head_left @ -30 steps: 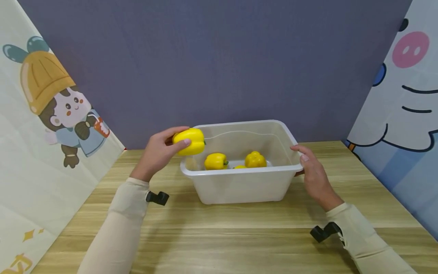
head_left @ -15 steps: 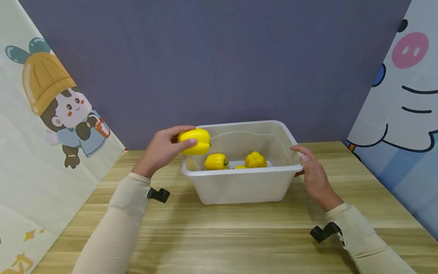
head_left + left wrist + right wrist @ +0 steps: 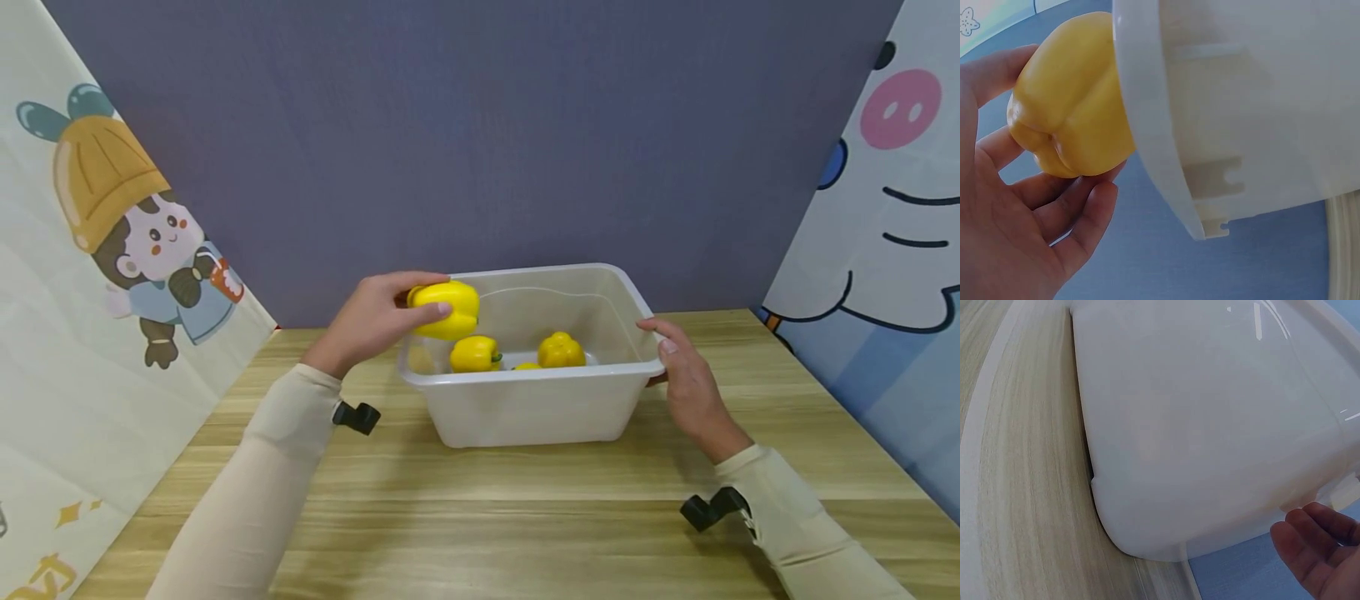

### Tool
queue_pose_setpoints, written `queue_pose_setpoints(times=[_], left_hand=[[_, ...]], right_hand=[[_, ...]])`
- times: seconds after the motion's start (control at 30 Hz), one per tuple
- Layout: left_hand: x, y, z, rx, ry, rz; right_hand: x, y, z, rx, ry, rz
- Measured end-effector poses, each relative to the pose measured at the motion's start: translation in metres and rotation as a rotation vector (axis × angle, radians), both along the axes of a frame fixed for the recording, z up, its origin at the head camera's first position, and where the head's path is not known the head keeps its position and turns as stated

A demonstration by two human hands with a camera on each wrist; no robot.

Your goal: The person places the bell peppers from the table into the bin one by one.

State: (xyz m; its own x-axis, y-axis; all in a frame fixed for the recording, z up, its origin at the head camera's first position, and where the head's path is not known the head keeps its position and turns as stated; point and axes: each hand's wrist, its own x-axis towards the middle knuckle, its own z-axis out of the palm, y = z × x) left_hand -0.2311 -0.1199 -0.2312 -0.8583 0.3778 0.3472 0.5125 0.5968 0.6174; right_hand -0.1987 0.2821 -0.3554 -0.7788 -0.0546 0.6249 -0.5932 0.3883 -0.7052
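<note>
My left hand (image 3: 367, 321) grips a yellow bell pepper (image 3: 450, 308) between thumb and fingers, over the left end of a white plastic bin (image 3: 532, 412). Seen from the left wrist, the pepper's lobed bottom (image 3: 1054, 137) faces the palm and the bin's rim (image 3: 1141, 106) covers its far side. Inside the bin lie two more yellow peppers, one at left (image 3: 474, 355) and one at right (image 3: 561, 350). A sliver of another pepper (image 3: 527, 366) shows between them, mostly hidden by the front wall. My right hand (image 3: 693, 396) holds the bin's right rim, thumb on top and fingers underneath.
The bin stands on a wood-grain table (image 3: 480, 517), close to a dark grey-blue panel (image 3: 480, 150) behind it. Cartoon-printed white sheets flank the table, one on the left (image 3: 45, 350) and another on the right (image 3: 915, 267).
The left hand has carried its pepper to the right, from beside the bin's left rim to over the bin's left end. The right hand and the bin have stayed in place.
</note>
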Motion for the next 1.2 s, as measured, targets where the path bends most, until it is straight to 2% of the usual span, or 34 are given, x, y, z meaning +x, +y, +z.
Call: queue_pose_setpoints(times=[0.23, 0.67, 0.93, 1.2], left_hand=[[-0.001, 0.01, 0.0, -0.022, -0.001, -0.031], [-0.002, 0.021, 0.01, -0.11, 0.076, -0.058], [-0.007, 0.03, 0.019, -0.137, 0.052, -0.066], [-0.011, 0.033, 0.029, -0.12, 0.035, -0.067]], right_hand=[[0.0, 0.0, 0.0, 0.009, 0.0, 0.0], [0.0, 0.001, 0.0, 0.013, 0.0, -0.002], [0.0, 0.003, -0.002, 0.018, 0.008, -0.012], [0.0, 0.002, -0.001, -0.003, 0.001, 0.005]])
